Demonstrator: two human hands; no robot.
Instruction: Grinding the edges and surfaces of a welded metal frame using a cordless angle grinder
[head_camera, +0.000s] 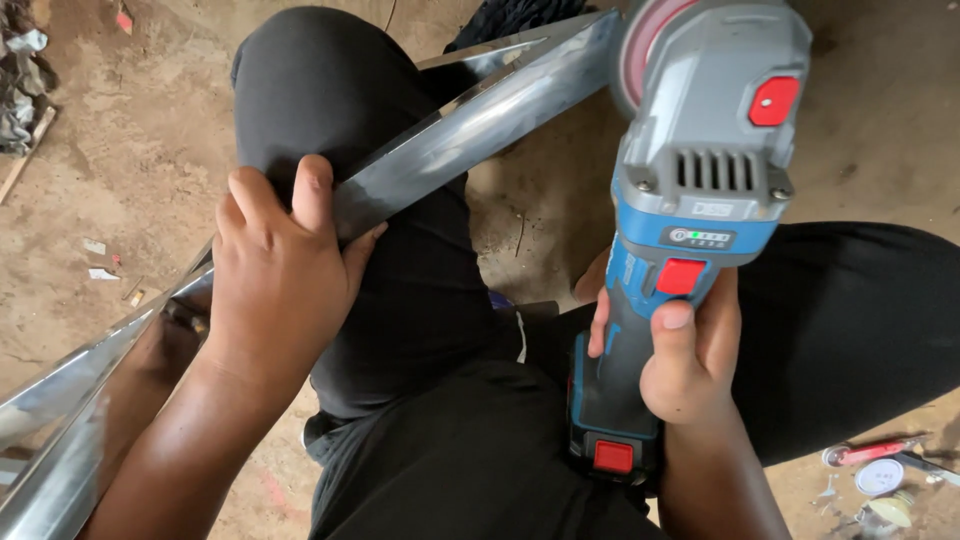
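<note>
My left hand (280, 275) grips a long shiny metal angle bar (480, 115) that lies slanted across my left knee in dark trousers (330, 90). The bar runs from the lower left edge up to the top centre. My right hand (685, 355) holds a blue and grey cordless angle grinder (700, 150) by its body, thumb just below a red switch. The grinder's disc (645, 40) sits at the top, close to the bar's upper end; contact cannot be told.
Bare dirt floor (130, 150) lies all around. Scraps and rubble (25, 80) sit at the top left. At the lower right are a red-handled tool (870, 452) and a round white disc (880, 477). My right leg (860, 320) crosses the right side.
</note>
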